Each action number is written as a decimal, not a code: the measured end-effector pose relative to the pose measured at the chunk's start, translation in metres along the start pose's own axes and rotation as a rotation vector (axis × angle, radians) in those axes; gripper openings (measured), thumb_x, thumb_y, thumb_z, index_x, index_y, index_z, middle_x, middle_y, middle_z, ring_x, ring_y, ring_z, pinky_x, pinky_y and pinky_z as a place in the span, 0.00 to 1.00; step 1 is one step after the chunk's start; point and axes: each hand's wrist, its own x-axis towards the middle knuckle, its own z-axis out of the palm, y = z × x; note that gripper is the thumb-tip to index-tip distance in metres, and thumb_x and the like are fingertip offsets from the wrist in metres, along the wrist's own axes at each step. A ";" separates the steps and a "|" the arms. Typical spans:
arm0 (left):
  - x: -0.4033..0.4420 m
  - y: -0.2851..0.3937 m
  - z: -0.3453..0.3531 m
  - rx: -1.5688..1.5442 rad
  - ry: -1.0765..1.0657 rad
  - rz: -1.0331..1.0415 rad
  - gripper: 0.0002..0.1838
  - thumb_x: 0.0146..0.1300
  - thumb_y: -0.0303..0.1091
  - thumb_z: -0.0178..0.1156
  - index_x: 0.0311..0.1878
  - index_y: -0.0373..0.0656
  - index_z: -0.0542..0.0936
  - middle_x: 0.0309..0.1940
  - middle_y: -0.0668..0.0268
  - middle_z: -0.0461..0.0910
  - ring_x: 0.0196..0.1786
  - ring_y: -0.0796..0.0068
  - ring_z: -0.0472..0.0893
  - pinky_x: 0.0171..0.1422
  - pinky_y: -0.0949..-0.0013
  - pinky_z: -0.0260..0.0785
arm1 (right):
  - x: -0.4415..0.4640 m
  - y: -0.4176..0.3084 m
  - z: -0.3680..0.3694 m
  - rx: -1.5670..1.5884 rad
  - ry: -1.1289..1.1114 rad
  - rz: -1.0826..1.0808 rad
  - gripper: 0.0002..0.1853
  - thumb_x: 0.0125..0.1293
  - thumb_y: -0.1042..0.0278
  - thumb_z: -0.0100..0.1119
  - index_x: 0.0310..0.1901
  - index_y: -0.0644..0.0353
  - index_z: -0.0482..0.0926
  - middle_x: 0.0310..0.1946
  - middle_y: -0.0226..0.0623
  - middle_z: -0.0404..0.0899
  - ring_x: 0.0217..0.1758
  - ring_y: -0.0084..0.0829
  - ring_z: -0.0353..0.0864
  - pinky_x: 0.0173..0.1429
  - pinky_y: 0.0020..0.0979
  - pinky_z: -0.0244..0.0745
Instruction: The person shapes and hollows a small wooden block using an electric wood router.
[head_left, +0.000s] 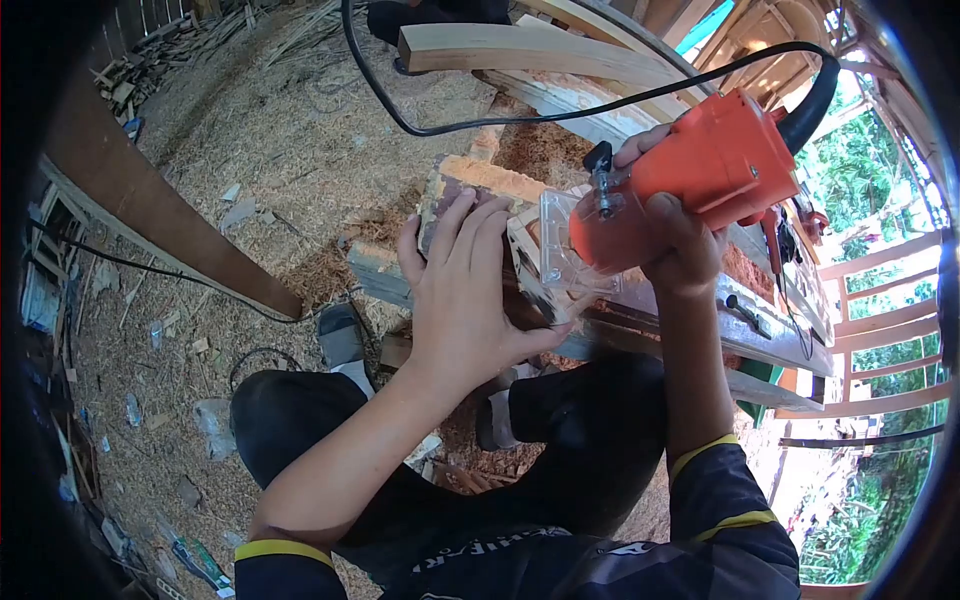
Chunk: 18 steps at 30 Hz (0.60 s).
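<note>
An orange power trimmer (700, 165) with a clear plastic base (560, 245) is gripped in my right hand (685, 235), its black cord leading off the back. Against the base lies a wooden piece (525, 240), partly hidden by hand and tool. My left hand (465, 270) presses on this wood and a dark block (440, 185) beside it, with fingers bent over the top and the thumb stretched toward the base. Orange-brown sawdust (495, 178) covers the wood just beyond my fingers.
A curved wooden beam (540, 52) lies at the top, with the black cord (600, 105) looping in front. A long plank (740, 325) runs to the right, a dark tool on it. A broad brown board (160, 200) stands left. Shavings and scraps cover the ground.
</note>
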 end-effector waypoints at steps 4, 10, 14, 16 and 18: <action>0.000 0.001 -0.001 -0.018 -0.001 0.002 0.62 0.33 0.60 0.85 0.70 0.37 0.70 0.68 0.55 0.74 0.80 0.52 0.66 0.84 0.32 0.38 | 0.002 0.000 0.000 0.037 -0.019 -0.003 0.39 0.56 0.72 0.69 0.70 0.68 0.67 0.52 0.44 0.84 0.55 0.33 0.84 0.63 0.37 0.79; -0.002 0.000 0.000 -0.026 0.009 0.002 0.61 0.33 0.60 0.85 0.71 0.38 0.70 0.68 0.56 0.74 0.80 0.53 0.65 0.85 0.32 0.37 | 0.002 0.002 0.001 0.080 -0.009 0.008 0.41 0.55 0.71 0.71 0.72 0.66 0.67 0.52 0.44 0.84 0.55 0.34 0.84 0.63 0.38 0.79; -0.002 0.001 0.000 -0.038 0.020 0.002 0.60 0.34 0.60 0.85 0.70 0.39 0.70 0.69 0.56 0.74 0.80 0.53 0.66 0.85 0.33 0.37 | 0.001 0.000 0.003 0.066 0.004 0.017 0.39 0.56 0.73 0.70 0.71 0.66 0.68 0.52 0.43 0.84 0.55 0.34 0.84 0.63 0.38 0.79; -0.001 0.002 0.000 -0.038 0.022 -0.003 0.60 0.34 0.60 0.85 0.70 0.40 0.70 0.69 0.57 0.75 0.80 0.53 0.66 0.85 0.33 0.38 | 0.002 0.000 0.003 0.048 0.007 0.006 0.37 0.56 0.73 0.71 0.69 0.66 0.69 0.52 0.43 0.84 0.55 0.34 0.84 0.63 0.39 0.80; -0.002 0.001 0.001 -0.022 0.026 -0.002 0.62 0.33 0.61 0.84 0.72 0.40 0.70 0.70 0.55 0.75 0.80 0.53 0.66 0.85 0.35 0.38 | 0.001 0.000 0.003 0.042 0.009 0.014 0.35 0.57 0.74 0.71 0.67 0.66 0.71 0.52 0.42 0.84 0.55 0.34 0.84 0.63 0.39 0.80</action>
